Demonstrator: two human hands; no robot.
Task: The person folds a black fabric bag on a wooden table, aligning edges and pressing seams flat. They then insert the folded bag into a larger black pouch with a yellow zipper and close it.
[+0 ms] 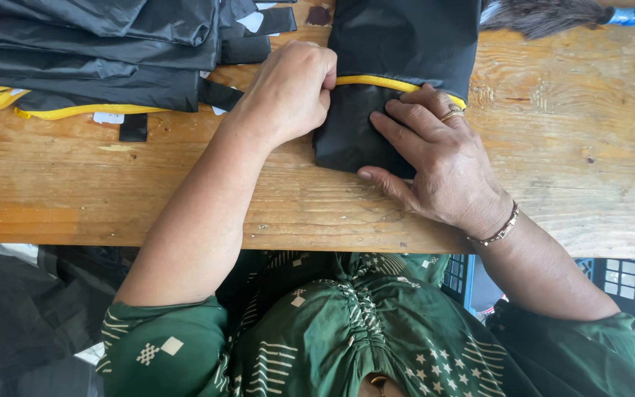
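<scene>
A black fabric piece (398, 44) with a yellow trimmed edge lies on the wooden table (112, 184), its near end folded over. My left hand (288, 92) pinches the yellow edge at the fold's left side. My right hand (439, 158) lies flat on the folded near part, fingers spread and pressing it down. A ring and a bracelet are on that hand and wrist.
A stack of black fabric pieces (97, 51) with yellow edges lies at the back left, with small white tags beside it. A feather duster (545, 15) with a blue handle rests at the back right. Dark crates (626, 294) stand below the table's near edge.
</scene>
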